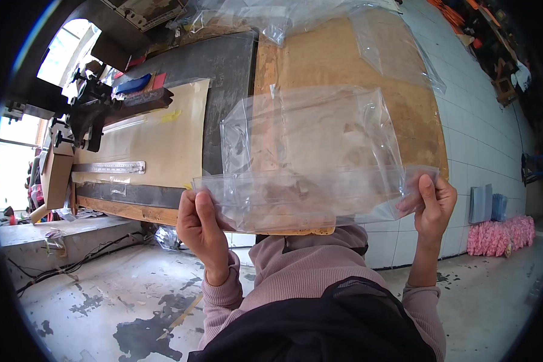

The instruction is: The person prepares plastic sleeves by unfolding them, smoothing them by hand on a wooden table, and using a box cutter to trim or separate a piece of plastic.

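A clear plastic bag (308,139) spreads over the near part of the wooden tabletop, its near edge stretched between my two hands. My left hand (202,223) pinches the left corner of that edge, thumb on top. At the opposite corner, my right hand (433,208) grips the plastic between thumb and fingers. The strip between them looks folded or doubled and hangs a little past the table's front edge. Creases and reflections run across the film, and the tabletop shows through it.
On the left stands a dark metal machine (93,114) with an arm over a tan sheet (175,127). A clear ruler (110,167) lies on that sheet. More clear plastic (389,45) is at the table's far side. Pink bundled material (501,235) sits on the floor to the right.
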The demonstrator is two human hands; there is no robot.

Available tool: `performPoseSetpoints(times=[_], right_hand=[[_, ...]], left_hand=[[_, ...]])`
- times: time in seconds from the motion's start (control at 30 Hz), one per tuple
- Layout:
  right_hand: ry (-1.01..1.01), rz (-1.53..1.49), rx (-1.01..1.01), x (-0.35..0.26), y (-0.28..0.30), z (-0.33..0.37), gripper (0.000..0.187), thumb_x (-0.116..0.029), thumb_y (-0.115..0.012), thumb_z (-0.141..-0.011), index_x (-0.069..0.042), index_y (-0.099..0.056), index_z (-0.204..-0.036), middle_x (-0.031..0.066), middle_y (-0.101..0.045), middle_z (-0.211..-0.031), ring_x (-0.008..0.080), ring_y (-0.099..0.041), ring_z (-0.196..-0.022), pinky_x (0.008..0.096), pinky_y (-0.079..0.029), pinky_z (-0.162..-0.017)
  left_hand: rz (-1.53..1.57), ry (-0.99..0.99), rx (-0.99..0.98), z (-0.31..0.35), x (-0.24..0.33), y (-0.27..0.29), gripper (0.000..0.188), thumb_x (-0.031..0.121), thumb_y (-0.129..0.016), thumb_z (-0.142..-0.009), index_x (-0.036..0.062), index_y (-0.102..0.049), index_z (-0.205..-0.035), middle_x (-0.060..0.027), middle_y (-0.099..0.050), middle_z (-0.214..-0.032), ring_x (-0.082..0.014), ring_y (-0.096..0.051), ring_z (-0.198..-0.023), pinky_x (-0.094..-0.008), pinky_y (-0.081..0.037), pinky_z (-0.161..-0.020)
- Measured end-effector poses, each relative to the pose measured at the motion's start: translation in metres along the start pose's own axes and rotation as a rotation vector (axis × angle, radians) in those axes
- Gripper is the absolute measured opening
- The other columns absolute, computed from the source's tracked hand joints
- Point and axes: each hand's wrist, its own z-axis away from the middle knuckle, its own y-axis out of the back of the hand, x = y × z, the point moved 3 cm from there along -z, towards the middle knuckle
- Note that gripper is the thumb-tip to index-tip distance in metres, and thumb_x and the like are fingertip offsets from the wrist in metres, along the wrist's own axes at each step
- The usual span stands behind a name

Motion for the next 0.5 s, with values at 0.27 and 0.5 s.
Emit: performPoseSetpoints(times=[0.27, 0.5], right_hand=[[-0.042, -0.046, 0.027, -0.001, 0.003, 0.002, 0.039, -0.028, -0.046, -0.097, 0.007, -0.057, -0.084, 0.0112, -0.058, -0.059, 0.0171, -0.057, -0.040, 0.0257, -0.047, -0.035], [-0.069, -0.092, -0.007, 0.006, 0.003, 0.005, 0.043, -0.030, -0.041, -0.098, 0.007, -0.057, -0.085, 0.0129, -0.059, -0.057, 0.0210, -0.061, -0.045, 0.0266, -0.049, -0.039]], left_hand=[[-0.050, -0.001, 0.021, 0.005, 0.010, -0.005, 0.032, 0.016, -0.048, -0.097, 0.0060, -0.047, -0.066, 0.0080, -0.035, -0.057, 0.0014, -0.026, -0.050, -0.0179, -0.017, -0.044], [-0.044, 0.018, 0.050, 0.006, -0.001, -0.008, 0.033, 0.015, -0.049, -0.097, 0.0054, -0.046, -0.065, 0.0092, -0.034, -0.057, 0.0004, -0.023, -0.050, -0.0195, -0.015, -0.045]])
